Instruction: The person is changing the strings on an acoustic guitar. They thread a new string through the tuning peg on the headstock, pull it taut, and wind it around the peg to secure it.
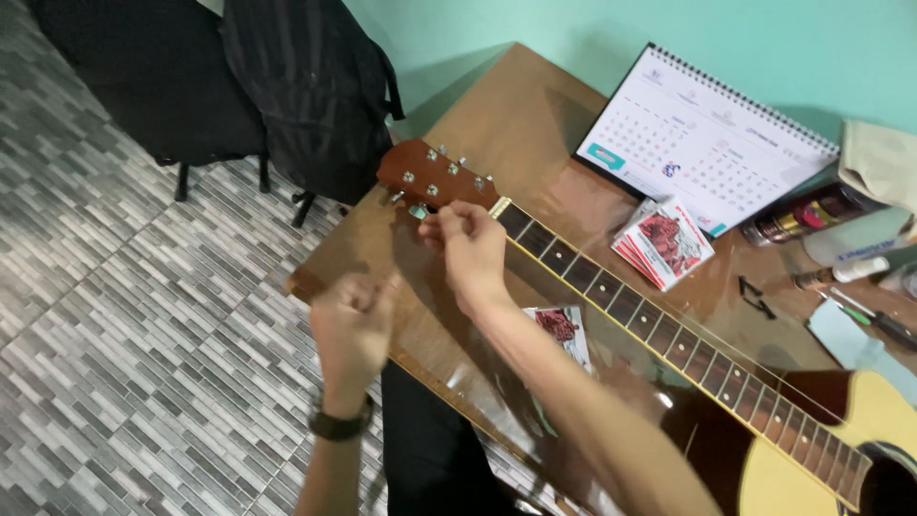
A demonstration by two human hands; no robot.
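Here the guitar lies flat across the brown tabletop, its headstock pointing to the far-left corner and its yellow body at the near-right edge. The right hand rests at the nut, just below the headstock — its grip is closed, thumb and fingers pinched on something small and pale that I cannot identify. The left hand hovers to the left of the neck, over the tabletop edge; it is blurred, its grip curled into a loose fist, and I cannot tell if it holds anything. A dark watch is on that wrist. Beyond the neck lie a stack of red-and-white packets and a calendar. One more packet lies just beside the neck, on its near side.
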